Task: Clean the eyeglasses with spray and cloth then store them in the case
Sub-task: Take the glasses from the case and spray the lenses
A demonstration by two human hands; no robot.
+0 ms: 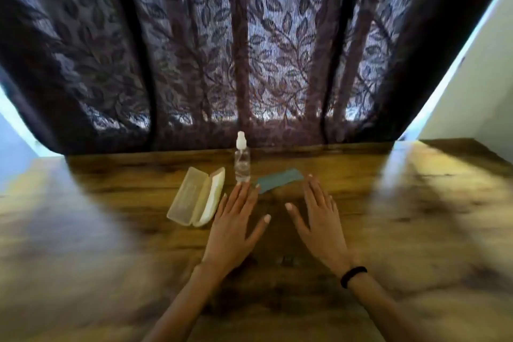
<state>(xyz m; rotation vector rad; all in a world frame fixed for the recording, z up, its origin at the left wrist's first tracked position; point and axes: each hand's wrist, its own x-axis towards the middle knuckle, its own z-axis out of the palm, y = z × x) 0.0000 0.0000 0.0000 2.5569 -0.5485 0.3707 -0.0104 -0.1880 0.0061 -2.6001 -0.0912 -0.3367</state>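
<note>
A pale yellow glasses case (195, 197) lies open on the wooden table (111, 244), left of centre. Behind it stands a clear spray bottle (242, 159) with a white nozzle. A blue-grey cloth (279, 179) lies flat to the bottle's right. My left hand (236, 226) lies flat with straight fingers, its fingertips close to the bottle's base. My right hand (319, 222) lies flat beside it, fingertips just short of the cloth. Neither hand holds anything. No eyeglasses are in view.
A dark leaf-patterned curtain (249, 50) hangs along the table's far edge, with daylight behind it. A pale wall (477, 91) rises at the right. A black band (353, 276) circles my right wrist.
</note>
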